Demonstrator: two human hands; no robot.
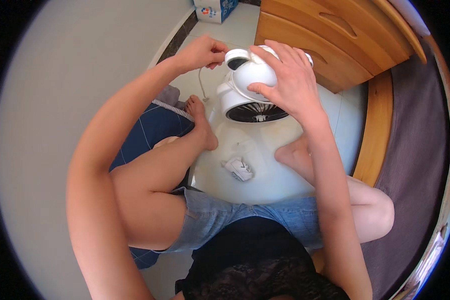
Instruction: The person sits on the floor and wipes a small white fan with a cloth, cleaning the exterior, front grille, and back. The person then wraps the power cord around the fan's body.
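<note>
A small white electric fan (252, 77) with rounded ear-like parts stands before me, its dark grille (255, 112) low and towards me. My right hand (287, 73) is spread over the top of the fan and grips it, with the thumb on the near side. Beside the fan's left ear-like part, my left hand (210, 54) has its fingers pinched together. A thin pale cord (200, 82) hangs below that hand and seems held in it; the fingertips are partly hidden. More white cord (235, 88) loops around the fan's body.
A crumpled white cloth item (239, 168) bearing dark marks lies on the glossy floor (262, 150) between my feet. Wooden drawers (303, 33) rise behind the fan. Dark blue fabric (140, 135) lies by my left leg, a brown-covered bed or bench (412, 150) to the right.
</note>
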